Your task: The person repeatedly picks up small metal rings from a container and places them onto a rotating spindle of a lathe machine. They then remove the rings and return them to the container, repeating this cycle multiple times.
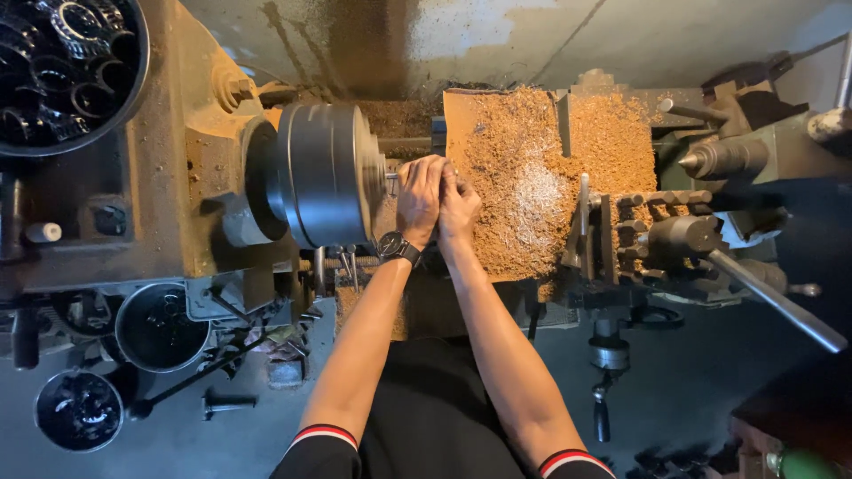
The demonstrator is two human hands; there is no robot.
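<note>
Both my hands, left hand point(419, 197) and right hand point(457, 206), are closed together just right of the lathe chuck point(328, 173), apparently gripping a small workpiece along its horizontal axis.

view: single head cam, no 2nd view
angle: looked steeply down over lathe point(266, 177)
range: close, arm's length
centre: both hands by chuck point(328, 173)
</note>
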